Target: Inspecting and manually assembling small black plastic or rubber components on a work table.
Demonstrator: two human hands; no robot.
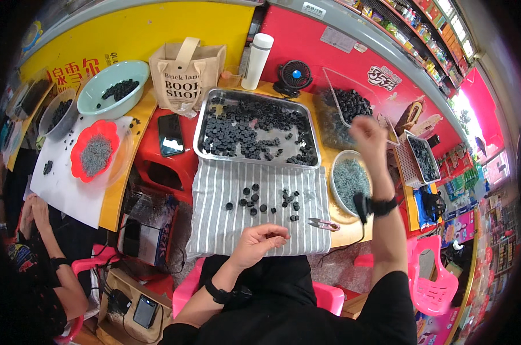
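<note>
Over the front edge of a grey-and-white striped cloth [211, 224], my left hand [260, 244] is closed, its fingers curled in toward the thumb. Whatever it may hold is hidden. My right hand [368, 135] reaches to the far right, above the front of a clear plastic box [336, 109] of small black parts; its fingers are smeared by motion. Loose round black caps [255, 201] and other small black pieces [289, 198] lie on the cloth. Thread snips [324, 224] rest near its right edge. Beyond the cloth stands a metal tray [257, 163] of black parts.
A round bowl [333, 183] of small greyish pieces sits right of the cloth. Behind the tray are a tote bag [186, 72], white bottle [257, 60] and black fan [295, 76]. At left stand a green basin [88, 98] and red bowl [76, 155]; another person's hands [35, 214] are nearby.
</note>
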